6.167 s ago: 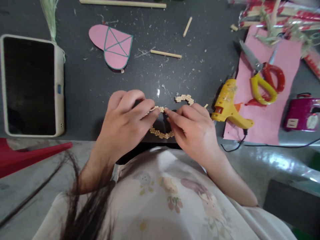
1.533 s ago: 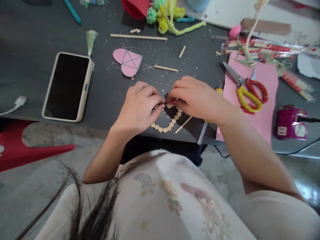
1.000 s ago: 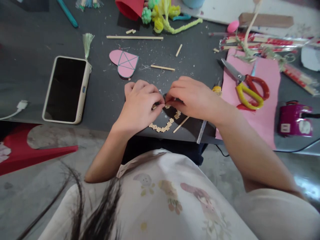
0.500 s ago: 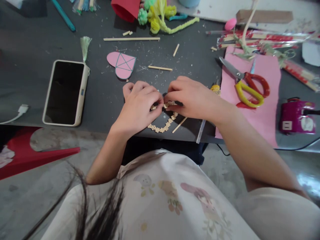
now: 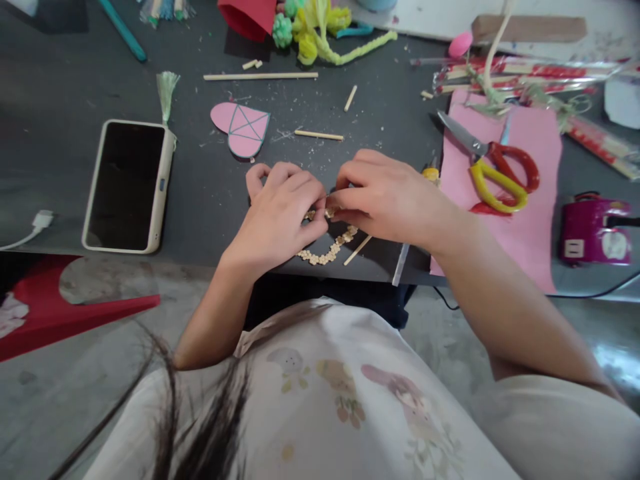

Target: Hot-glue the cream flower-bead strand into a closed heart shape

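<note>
A heart outline made of small cream flower beads lies near the front edge of the dark table. My left hand is curled over its left upper part, fingers pinched on the beads. From the right, my right hand pinches the top of the same outline, and the fingertips of both hands meet at the middle. A thin wooden stick lies just right of the heart's lower tip. Part of the outline is hidden under both hands.
A phone lies at the left, a pink paper heart behind the hands. Scissors rest on pink paper at the right, near a purple box. Sticks, yarn and scraps litter the back.
Compared with several seconds ago, my right hand has moved up over the heart's top and the loose bead piece is gone from the table. In the last second both hands barely moved.
</note>
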`<state>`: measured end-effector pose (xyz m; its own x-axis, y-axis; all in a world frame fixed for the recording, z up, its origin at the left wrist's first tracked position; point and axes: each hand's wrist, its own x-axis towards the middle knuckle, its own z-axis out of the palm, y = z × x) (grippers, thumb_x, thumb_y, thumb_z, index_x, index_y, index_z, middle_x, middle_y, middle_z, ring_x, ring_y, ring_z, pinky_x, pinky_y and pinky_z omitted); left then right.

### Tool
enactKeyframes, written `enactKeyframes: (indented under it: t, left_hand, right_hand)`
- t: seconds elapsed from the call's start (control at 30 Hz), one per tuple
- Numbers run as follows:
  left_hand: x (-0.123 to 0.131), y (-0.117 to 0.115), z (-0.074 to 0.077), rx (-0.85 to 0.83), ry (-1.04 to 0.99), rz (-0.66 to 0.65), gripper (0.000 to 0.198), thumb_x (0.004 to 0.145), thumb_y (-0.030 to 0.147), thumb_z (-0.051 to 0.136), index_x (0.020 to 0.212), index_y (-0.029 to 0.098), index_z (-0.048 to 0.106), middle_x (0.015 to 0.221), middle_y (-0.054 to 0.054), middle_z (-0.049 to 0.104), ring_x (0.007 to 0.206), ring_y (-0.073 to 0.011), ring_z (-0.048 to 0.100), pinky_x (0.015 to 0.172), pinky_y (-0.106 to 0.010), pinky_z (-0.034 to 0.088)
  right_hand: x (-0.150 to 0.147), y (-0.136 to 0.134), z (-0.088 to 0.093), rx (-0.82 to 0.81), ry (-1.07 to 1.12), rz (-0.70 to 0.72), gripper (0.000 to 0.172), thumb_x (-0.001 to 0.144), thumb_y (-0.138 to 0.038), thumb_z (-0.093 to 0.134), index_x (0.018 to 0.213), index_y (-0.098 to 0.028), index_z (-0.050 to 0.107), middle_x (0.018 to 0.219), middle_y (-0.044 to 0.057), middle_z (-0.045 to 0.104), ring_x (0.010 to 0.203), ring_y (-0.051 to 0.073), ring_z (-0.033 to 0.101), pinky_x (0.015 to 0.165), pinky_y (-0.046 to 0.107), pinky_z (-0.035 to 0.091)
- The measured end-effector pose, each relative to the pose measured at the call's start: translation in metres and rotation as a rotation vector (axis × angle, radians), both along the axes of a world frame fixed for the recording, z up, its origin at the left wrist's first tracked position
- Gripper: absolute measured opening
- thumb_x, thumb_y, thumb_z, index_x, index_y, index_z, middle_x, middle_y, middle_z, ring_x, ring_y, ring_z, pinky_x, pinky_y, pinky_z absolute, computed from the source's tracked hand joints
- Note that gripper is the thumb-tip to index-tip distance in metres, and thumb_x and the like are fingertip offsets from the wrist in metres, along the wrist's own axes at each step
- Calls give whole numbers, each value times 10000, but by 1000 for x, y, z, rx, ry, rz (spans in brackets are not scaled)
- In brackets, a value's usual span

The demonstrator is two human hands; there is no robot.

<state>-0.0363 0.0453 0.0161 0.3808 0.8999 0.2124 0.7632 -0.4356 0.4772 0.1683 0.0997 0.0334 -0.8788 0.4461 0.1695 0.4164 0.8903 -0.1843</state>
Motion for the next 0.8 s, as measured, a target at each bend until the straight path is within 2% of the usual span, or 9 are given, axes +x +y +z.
enactKeyframes:
  t: [0.27,0.4,0.6,0.7,0.8]
  left_hand:
    - [-2,-5,11,22,-62,22,35,873,218,573,838,226,575,929,-2,678,1030,-245,587,941,-481,340]
    - [-2,-9,18,46,-97,43,53,878,242,583,825,246,589,908,7,682,1025,-243,602,955,-489,360]
    - [4,-13,27,92,-177,113,63,845,205,630,823,247,589,864,15,675,990,-226,626,934,-481,402]
    - [9,-14,31,98,-237,152,67,831,184,633,811,236,596,837,20,675,938,-210,630,930,-473,417]
    - [14,-16,34,81,-263,211,78,846,198,611,793,253,597,805,30,684,866,-183,626,898,-436,457]
  right_hand:
    - [1,-6,11,-63,77,-22,243,975,-357,518,947,-182,684,916,60,603,900,212,564,776,380,467]
    - [1,-11,20,-103,117,-84,234,972,-402,521,1020,-217,656,975,62,640,939,221,585,835,408,480]
    - [4,-28,25,75,222,-213,195,917,-452,625,985,-269,615,966,56,670,925,236,595,843,428,504]
    - [4,-38,24,156,262,-282,155,910,-408,649,971,-273,605,969,60,665,911,237,594,825,426,509]
    - [1,-45,21,239,344,-274,123,901,-324,661,969,-235,611,944,70,664,857,228,593,774,413,512]
